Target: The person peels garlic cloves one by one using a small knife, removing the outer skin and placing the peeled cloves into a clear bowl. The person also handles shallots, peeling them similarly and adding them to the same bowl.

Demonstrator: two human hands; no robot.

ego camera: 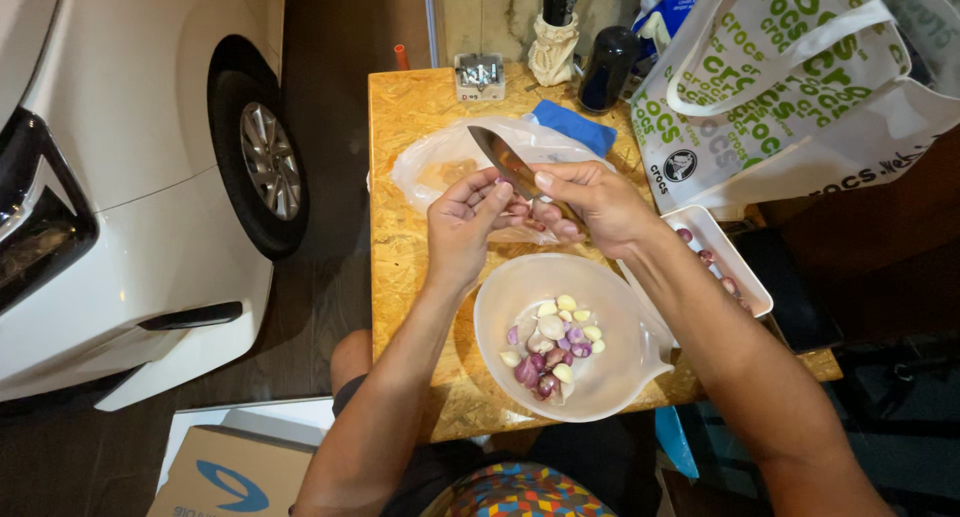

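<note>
Place: a home garage or carport doubling as a spot for kitchen prep.
Vehicle: a white car [120, 177] is parked just beside the worktop, its front wheel [262, 162] and bumper in view.
Floor: dark and bare, with a cardboard box [235, 472] lying on it near the person's knees.
Worktop: a small board of pressed wood chips [400, 247], standing against a rough concrete wall [490, 12].
Household signs: a plastic bowl [570, 337] of peeled shallots and garlic, a white tray [720, 257], a shopping bag [790, 87], a dark mug [607, 69].
</note>
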